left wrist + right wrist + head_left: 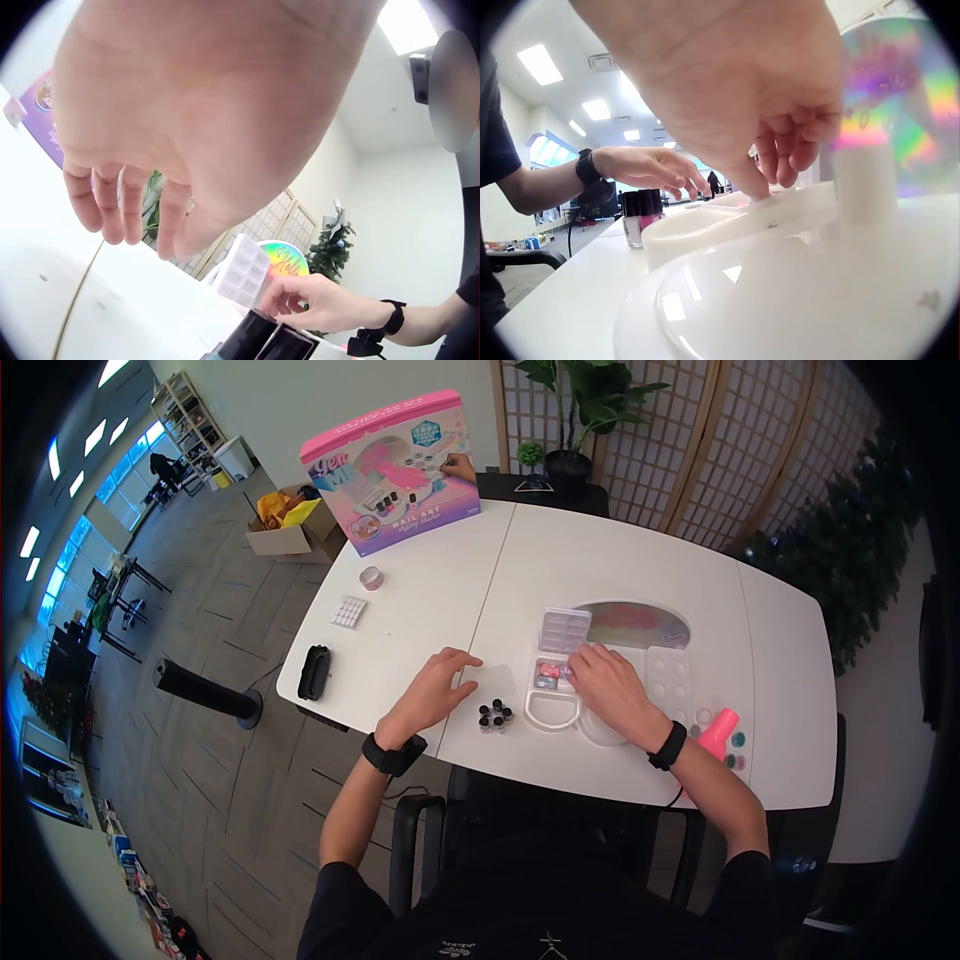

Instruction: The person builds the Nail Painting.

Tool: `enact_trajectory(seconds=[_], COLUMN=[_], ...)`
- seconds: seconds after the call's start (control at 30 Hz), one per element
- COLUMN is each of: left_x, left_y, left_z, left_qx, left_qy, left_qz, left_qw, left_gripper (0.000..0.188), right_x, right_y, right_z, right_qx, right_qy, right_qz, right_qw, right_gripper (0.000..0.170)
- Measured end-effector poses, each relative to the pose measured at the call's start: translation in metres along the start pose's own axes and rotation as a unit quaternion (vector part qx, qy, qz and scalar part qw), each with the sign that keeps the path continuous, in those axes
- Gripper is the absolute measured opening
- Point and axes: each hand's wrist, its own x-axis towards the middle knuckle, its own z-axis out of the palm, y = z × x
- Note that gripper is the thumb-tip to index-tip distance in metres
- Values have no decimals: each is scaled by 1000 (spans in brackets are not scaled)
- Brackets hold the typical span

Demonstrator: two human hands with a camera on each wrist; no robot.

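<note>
The step in hand looked to be sorting or picking small pieces from the sectioned case (pixel 537 676) in the white tray (pixel 529 712) on the desk (pixel 600 560), where the right hand (pixel 612 685) reached in with curled fingers, though whether it pinched anything could not be told; the next move seemed to call for a light fingertip grip. The left hand (pixel 435 688) hovered empty, fingers loosely spread, near dark-capped bottles (pixel 495 717). The case held pink and pale pieces beneath a raised lid (pixel 566 629).
</note>
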Motion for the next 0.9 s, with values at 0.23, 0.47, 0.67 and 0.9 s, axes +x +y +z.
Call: enact_trajectory(seconds=[0.23, 0.47, 0.67, 0.9], left_x=[-14, -16, -15, -5], left_y=[-11, -10, -10, -16], left_z=[13, 19, 19, 9], left_qx=[26, 82, 99, 77], left_qy=[-12, 16, 16, 33], left_qz=[16, 44, 57, 25], left_qw=[999, 996, 993, 996], left_gripper=[57, 64, 67, 65], right_x=[-4, -3, -1, 0], right_y=[-4, -5, -4, 0], right_z=[-6, -9, -4, -6], right_qx=[0, 5, 27, 54], right_qy=[-20, -6, -11, -21], right_qz=[-7, -14, -14, 1], right_qw=[1000, 1000, 999, 998], right_gripper=[21, 21, 19, 19])
